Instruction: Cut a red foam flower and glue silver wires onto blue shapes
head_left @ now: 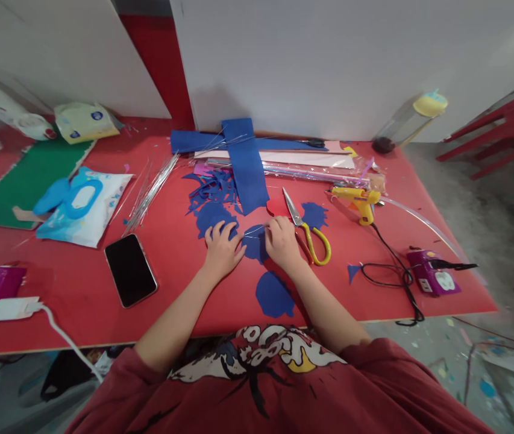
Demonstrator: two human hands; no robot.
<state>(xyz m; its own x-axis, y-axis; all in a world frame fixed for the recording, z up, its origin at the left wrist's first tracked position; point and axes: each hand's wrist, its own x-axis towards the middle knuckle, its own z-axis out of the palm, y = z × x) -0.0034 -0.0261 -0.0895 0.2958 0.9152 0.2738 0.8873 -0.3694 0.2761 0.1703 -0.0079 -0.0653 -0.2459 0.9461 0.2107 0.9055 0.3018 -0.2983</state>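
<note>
A thin silvery wire (pixel 253 232) spans the short gap between my hands, above a round blue paper piece (pixel 255 246). My right hand (pixel 281 242) pinches one end of it, fingers bent together. At the other end, the thumb and forefinger of my left hand (pixel 223 249) close on the wire, while its other fingers rest over another blue paper piece (pixel 211 216). Just right of my right hand lie scissors (pixel 310 236) with yellow and red handles, partly hidden by that hand. A blue paper disc (pixel 275 294) lies nearer me, and a jagged blue piece (pixel 314 214) beyond the scissors.
Blue scraps (pixel 214 188) and long blue strips (pixel 247 169) lie behind my hands. A bundle of wires (pixel 155 190), a phone (pixel 130 270) and a wipes pack (pixel 85 206) are left. On the right sit a yellow glue gun (pixel 360 202), its black cord and a purple power block (pixel 432 274).
</note>
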